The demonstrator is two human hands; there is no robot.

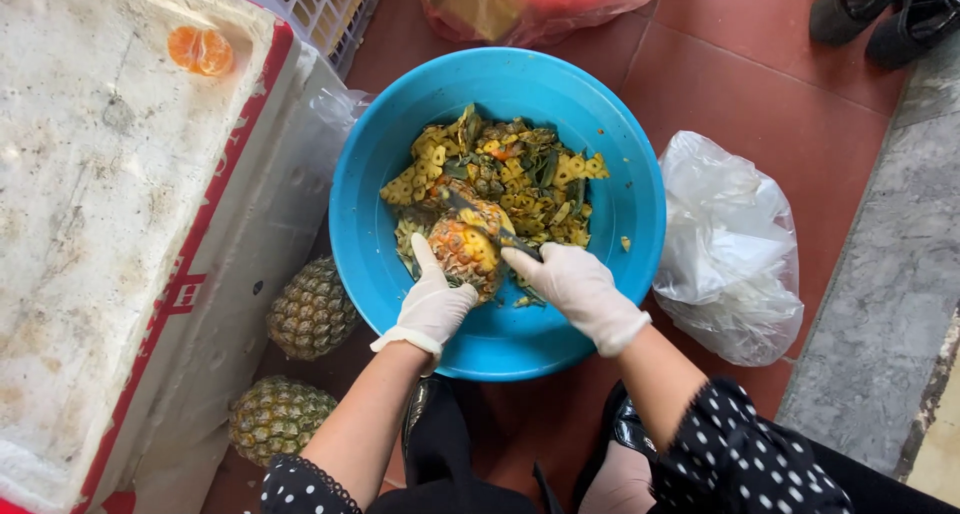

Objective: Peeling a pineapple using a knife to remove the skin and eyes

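Over a big blue plastic basin (380, 164) my left hand (432, 302), in a white glove, grips a partly peeled pineapple (466, 246). My right hand (578, 286), also gloved, holds a knife (492, 228) whose blade lies across the top of the fruit. The basin's bottom is covered with pineapple peel and scraps (520, 169).
Two whole pineapples (312, 310) (278, 418) lie on the red tiled floor left of the basin, beside a white foam box (110, 224) with a peeled tangerine (200, 51) on its lid. A crumpled clear plastic bag (728, 249) lies to the right; a stone ledge runs along the far right.
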